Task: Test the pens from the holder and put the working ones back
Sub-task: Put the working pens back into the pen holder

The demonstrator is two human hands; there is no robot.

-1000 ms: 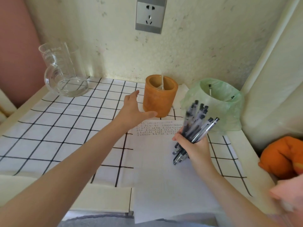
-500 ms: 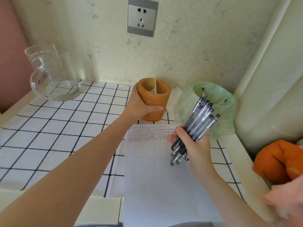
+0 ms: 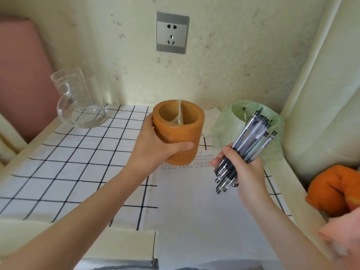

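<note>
Two grips, both full — left grip [image 3: 155, 151] wraps the orange holder [image 3: 181, 133] near the desk's [image 3: 120, 244] back edge. Right grip [image 3: 247, 172] clutches the pens [image 3: 253, 139].

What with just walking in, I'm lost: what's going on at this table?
A person's left hand grips the orange holder, which shows no pens inside. The right hand holds a bundle of pens beside it, above a sheet of paper with scribbles at its top. No pen is back yet.
</note>
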